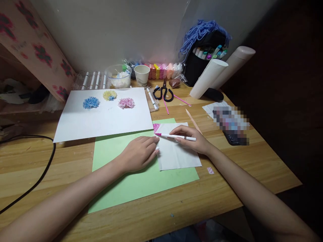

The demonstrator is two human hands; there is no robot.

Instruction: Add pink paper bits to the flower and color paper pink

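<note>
My right hand [193, 139] is closed around a white marker [176, 136] with a pink tip, the tip touching the top left corner of a small white paper [176, 154], where a pink patch is coloured in. My left hand [140, 153] lies flat, fingers together, pressing the paper's left edge onto a green sheet [131, 181] beneath it. Both sheets rest on the wooden table [227, 191].
A large white sheet [101, 119] bears blue, yellow and pink fluffy clusters. Behind it stand a plastic bowl [118, 75], a paper cup [141, 74], clay packets, black scissors [163, 93], a marker case [202, 64] and two white rolls [209, 79]. A black cable [37, 178] crosses the left side.
</note>
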